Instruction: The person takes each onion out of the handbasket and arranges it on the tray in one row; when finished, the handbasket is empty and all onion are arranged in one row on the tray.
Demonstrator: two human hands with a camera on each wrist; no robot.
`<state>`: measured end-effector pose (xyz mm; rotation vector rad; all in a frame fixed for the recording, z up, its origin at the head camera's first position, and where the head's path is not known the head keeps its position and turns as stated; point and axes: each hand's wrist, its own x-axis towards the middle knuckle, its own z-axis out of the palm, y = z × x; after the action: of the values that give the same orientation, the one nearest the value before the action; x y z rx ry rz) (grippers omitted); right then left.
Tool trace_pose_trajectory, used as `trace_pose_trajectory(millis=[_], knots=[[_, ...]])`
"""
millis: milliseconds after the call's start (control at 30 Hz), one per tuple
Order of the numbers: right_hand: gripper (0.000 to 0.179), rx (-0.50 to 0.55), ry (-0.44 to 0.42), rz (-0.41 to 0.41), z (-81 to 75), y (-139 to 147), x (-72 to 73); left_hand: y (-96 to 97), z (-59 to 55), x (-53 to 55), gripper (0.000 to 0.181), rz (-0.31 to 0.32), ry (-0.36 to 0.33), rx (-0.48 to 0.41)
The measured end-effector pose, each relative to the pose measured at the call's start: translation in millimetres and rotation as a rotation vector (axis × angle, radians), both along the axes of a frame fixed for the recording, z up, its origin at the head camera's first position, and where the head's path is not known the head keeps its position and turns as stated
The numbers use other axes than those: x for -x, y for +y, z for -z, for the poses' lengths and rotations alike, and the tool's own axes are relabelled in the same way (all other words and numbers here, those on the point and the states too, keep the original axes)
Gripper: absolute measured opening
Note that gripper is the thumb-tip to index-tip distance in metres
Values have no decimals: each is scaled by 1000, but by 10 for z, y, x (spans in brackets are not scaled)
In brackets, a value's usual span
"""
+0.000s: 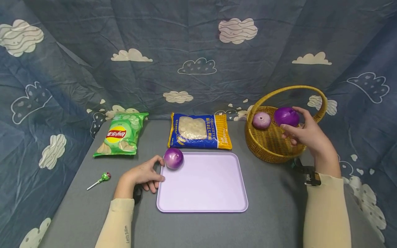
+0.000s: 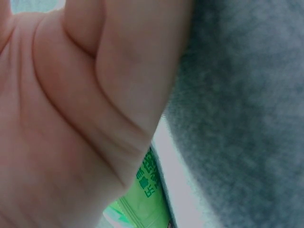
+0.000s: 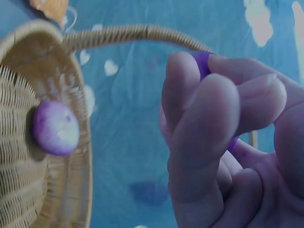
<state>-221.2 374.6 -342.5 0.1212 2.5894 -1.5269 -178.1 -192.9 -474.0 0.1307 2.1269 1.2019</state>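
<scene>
My right hand [image 1: 305, 132] holds a round, glossy deep-purple vegetable [image 1: 286, 116] between thumb and fingers, above the wicker basket [image 1: 268, 159]. Much of it is covered by fingers in the right wrist view. Inside the basket lies a pale purple onion [image 1: 261, 120], which the right wrist view also shows as a small onion [image 3: 56, 127] by the woven wall. At the left rim of the lilac tray [image 1: 203, 182], my left hand [image 1: 145, 174] holds the edge with bent fingers and thumb. Another purple onion [image 1: 173, 158] sits in the tray's far left corner, beside the index finger.
A green chip bag [image 1: 121, 134] lies at the back left, with a lollipop [image 1: 103, 177] in front of it. Behind the tray lies a blue and yellow pasta bag [image 1: 200, 131]. The basket's tall handle [image 1: 291, 88] arches over it. Cloud-patterned cloth [image 1: 155, 31] hangs around the table.
</scene>
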Motion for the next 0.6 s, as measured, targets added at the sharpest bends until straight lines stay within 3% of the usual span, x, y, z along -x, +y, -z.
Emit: trace_pose_trajectory(millis=[167, 300, 400, 600], knots=[[85, 27, 64, -93, -33, -210, -171, -5, 1, 5, 55, 8, 5, -2], [78, 109, 104, -219, 3, -447, -239, -8, 5, 15, 55, 12, 8, 1], [77, 171, 110, -309, 50, -651, -248, -8, 7, 19, 55, 12, 7, 5], [80, 221, 49, -374, 199, -1053, -223, -6, 13, 13, 55, 10, 8, 6]])
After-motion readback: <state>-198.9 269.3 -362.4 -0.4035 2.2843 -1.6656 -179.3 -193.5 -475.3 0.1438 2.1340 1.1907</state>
